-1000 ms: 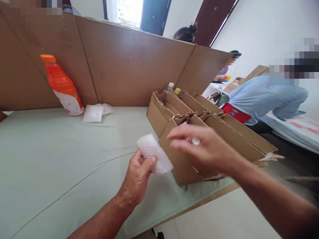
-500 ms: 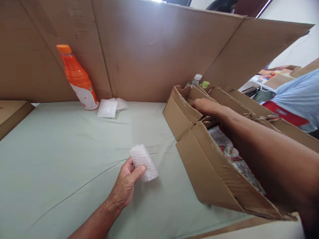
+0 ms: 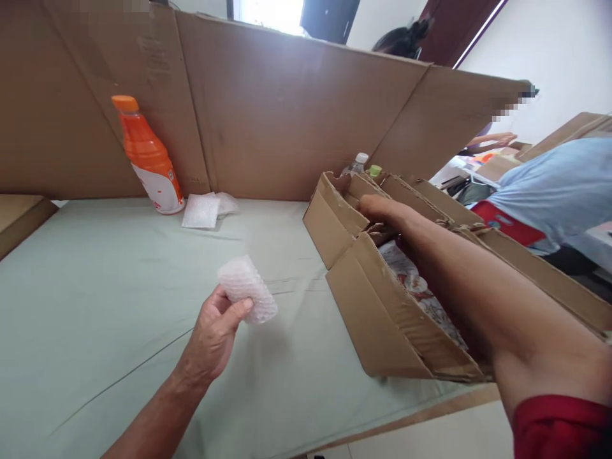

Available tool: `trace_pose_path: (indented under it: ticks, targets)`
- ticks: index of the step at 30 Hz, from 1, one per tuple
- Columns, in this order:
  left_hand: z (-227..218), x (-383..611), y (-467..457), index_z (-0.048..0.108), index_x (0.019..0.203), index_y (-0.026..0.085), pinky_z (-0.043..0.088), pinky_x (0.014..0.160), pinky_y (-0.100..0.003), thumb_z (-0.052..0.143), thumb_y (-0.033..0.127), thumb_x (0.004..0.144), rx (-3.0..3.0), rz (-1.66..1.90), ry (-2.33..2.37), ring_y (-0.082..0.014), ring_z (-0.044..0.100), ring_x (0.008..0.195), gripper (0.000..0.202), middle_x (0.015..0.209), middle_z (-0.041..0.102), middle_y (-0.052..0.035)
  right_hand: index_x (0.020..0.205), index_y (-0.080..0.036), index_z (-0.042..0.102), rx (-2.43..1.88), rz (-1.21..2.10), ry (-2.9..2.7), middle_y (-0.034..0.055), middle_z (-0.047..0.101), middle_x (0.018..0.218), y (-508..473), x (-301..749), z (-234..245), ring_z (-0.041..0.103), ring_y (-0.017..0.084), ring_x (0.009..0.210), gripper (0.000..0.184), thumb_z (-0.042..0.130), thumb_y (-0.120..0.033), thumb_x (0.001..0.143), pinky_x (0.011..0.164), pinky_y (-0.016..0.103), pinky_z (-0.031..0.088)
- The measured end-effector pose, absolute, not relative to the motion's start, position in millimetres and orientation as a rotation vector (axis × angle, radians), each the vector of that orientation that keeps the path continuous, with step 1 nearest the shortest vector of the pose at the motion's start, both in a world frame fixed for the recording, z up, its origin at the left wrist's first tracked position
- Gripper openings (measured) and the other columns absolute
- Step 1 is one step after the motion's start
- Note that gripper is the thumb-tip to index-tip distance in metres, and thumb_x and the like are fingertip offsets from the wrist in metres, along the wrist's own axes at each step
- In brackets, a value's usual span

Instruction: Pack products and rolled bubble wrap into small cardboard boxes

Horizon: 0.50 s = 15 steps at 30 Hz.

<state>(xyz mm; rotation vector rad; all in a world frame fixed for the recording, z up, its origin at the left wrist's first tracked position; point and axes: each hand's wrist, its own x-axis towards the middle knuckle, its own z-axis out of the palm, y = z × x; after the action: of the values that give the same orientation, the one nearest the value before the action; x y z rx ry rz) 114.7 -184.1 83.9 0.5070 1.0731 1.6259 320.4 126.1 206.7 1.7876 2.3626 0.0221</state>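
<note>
My left hand (image 3: 216,331) grips a roll of bubble wrap (image 3: 248,290) between thumb and fingers, above the green cloth of the table (image 3: 129,280). What the wrap encloses, if anything, I cannot make out. On the right, my right hand (image 3: 375,207) reaches down into the far cardboard box (image 3: 329,220); its fingers are hidden behind the box wall. The forearm passes over the nearer cardboard box (image 3: 382,319), which holds a printed plastic packet (image 3: 415,284).
An orange bottle (image 3: 150,156) stands at the back left against a cardboard wall (image 3: 277,108). Flat bubble-wrap pieces (image 3: 203,210) lie beside it. Bottles with a white cap (image 3: 362,157) and a green cap (image 3: 375,170) rise behind the boxes. A person in a blue shirt (image 3: 554,185) is at the far right.
The view has shifted, and my left hand with the bubble wrap sits farther left and slightly higher in it. My right hand stays inside the far box.
</note>
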Motion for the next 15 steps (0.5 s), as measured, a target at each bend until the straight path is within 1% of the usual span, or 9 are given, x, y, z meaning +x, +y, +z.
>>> trace_pose_path:
  ticks: [2,3,5,6,8,10,11,13,15]
  targets:
    - [91.4,107.3,-180.9,0.074,0.099,0.02,0.052,0.086,-0.032,0.088,0.038,0.065,0.533,1.658,1.097,-0.0201,0.066,0.094,0.041,0.095,0.073,-0.0043,0.089,-0.006,0.074,1.872,0.123,2.378,0.0187,0.075,0.085,115.5,322.0,233.5,0.068,0.026,0.087,0.012,0.065,-0.013,0.084,0.072,0.031,0.045]
    - [97.8,105.4,-176.8,0.074,0.101,0.02,0.053,0.086,-0.032,0.088,0.037,0.064,0.564,1.681,1.097,-0.0208,0.067,0.095,0.043,0.096,0.074,-0.0047,0.096,-0.006,0.074,1.901,0.18,2.424,0.019,0.075,0.091,105.2,321.9,249.2,0.068,0.026,0.09,0.018,0.062,-0.014,0.085,0.073,0.031,0.044]
    - [114.7,107.6,-164.8,0.073,0.109,0.022,0.055,0.085,-0.032,0.09,0.033,0.062,0.655,1.754,1.056,-0.0219,0.068,0.097,0.051,0.101,0.075,-0.0048,0.103,-0.008,0.073,1.858,0.207,2.652,0.0142,0.074,0.096,73.8,316.6,276.7,0.065,0.021,0.088,0.024,0.057,-0.017,0.087,0.071,0.029,0.043]
    - [124.5,111.9,-157.9,0.072,0.114,0.024,0.056,0.085,-0.033,0.091,0.031,0.061,0.708,1.795,1.014,-0.0221,0.069,0.099,0.057,0.106,0.075,-0.0044,0.098,-0.009,0.073,1.747,0.134,2.851,0.0106,0.074,0.091,54.3,311.3,286.1,0.063,0.018,0.082,0.022,0.057,-0.016,0.085,0.069,0.027,0.042]
    - [143.6,124.1,-145.7,0.069,0.12,0.028,0.057,0.088,-0.035,0.09,0.027,0.062,0.804,1.868,0.897,-0.0225,0.069,0.101,0.062,0.114,0.074,-0.0034,0.088,-0.011,0.073,1.31,-0.222,3.183,0.0035,0.073,0.081,15.7,299.8,294.5,0.06,0.013,0.073,0.014,0.061,-0.015,0.081,0.065,0.024,0.042]
    - [157.4,133.9,-137.6,0.07,0.116,0.027,0.058,0.091,-0.037,0.087,0.026,0.065,0.848,1.926,0.809,-0.0226,0.07,0.102,0.053,0.113,0.075,-0.0037,0.087,-0.014,0.073,0.965,-0.535,3.249,0.0001,0.072,0.076,-10.6,298.1,292.9,0.059,0.012,0.068,0.012,0.064,-0.02,0.082,0.065,0.024,0.045]
    - [161.3,134.9,-134.7,0.071,0.111,0.025,0.057,0.094,-0.037,0.085,0.025,0.067,0.846,1.954,0.805,-0.0224,0.07,0.101,0.046,0.11,0.076,-0.0041,0.088,-0.015,0.074,0.93,-0.623,3.265,-0.0002,0.071,0.075,-16.3,304.7,290.9,0.06,0.012,0.067,0.013,0.065,-0.023,0.084,0.065,0.024,0.046]
    - [163.0,125.5,-128.8,0.072,0.1,0.022,0.055,0.1,-0.037,0.082,0.02,0.069,0.816,2.001,0.866,-0.0215,0.07,0.102,0.033,0.103,0.077,-0.0035,0.093,-0.016,0.074,1.085,-0.682,3.326,0.0012,0.071,0.073,-12.8,334.7,287.3,0.061,0.013,0.065,0.019,0.063,-0.03,0.088,0.064,0.026,0.049]
    - [159.2,100.0,-118.2,0.07,0.092,0.021,0.051,0.106,-0.037,0.079,0.014,0.066,0.769,2.043,0.972,-0.0205,0.069,0.106,0.029,0.1,0.077,-0.0018,0.098,-0.016,0.074,1.313,-0.677,3.339,0.0034,0.072,0.073,3.3,380.2,283.6,0.064,0.015,0.067,0.024,0.062,-0.035,0.09,0.064,0.027,0.052]
